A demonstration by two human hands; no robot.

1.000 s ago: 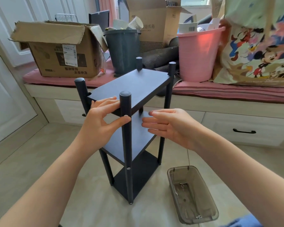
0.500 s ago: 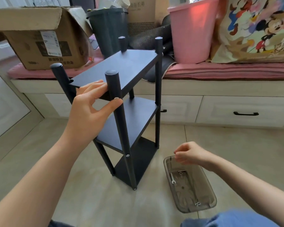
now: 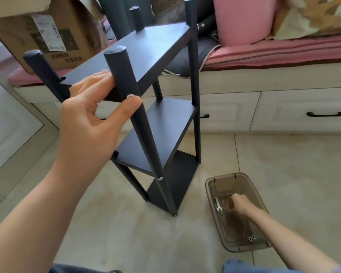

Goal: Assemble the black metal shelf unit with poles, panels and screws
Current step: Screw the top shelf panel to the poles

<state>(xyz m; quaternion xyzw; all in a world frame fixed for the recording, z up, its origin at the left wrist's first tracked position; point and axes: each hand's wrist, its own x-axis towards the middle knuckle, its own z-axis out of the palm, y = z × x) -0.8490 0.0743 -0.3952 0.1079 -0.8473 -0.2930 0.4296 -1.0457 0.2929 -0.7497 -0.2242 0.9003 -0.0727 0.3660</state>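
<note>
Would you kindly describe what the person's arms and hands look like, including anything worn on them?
Both forearms are bare, with no sleeves in view. The left hand and right hand wear no gloves, rings, watch or bracelet that can be seen. The right hand is slightly blurred.

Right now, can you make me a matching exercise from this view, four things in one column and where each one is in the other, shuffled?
Things:
1. left hand
2. right hand
3. small wrench
4. silver screw

Places:
A. lying in the clear plastic tray
B. in the front pole, near the middle panel
C. reaching into the tray
D. holding the top panel and front pole

Pairs: 1-D, 2-C, 3-A, 4-B
</note>
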